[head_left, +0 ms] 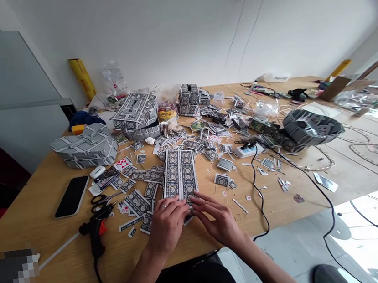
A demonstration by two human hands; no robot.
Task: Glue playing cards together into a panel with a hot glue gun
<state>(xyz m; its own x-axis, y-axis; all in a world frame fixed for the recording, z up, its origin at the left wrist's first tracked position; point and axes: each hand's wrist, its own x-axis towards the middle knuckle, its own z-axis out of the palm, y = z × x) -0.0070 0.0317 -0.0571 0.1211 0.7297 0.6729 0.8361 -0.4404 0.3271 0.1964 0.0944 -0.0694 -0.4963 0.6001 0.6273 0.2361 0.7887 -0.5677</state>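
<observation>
Holding the card panel (179, 172), left hand (166, 221) and right hand (218, 217) curl partly closed

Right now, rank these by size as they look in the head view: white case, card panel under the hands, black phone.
1. Card panel
2. Black phone
3. White case

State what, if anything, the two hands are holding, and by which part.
The left hand and right hand both touch the near end of the long patterned card panel; whether they grip it or merely press on it cannot be told.
</observation>
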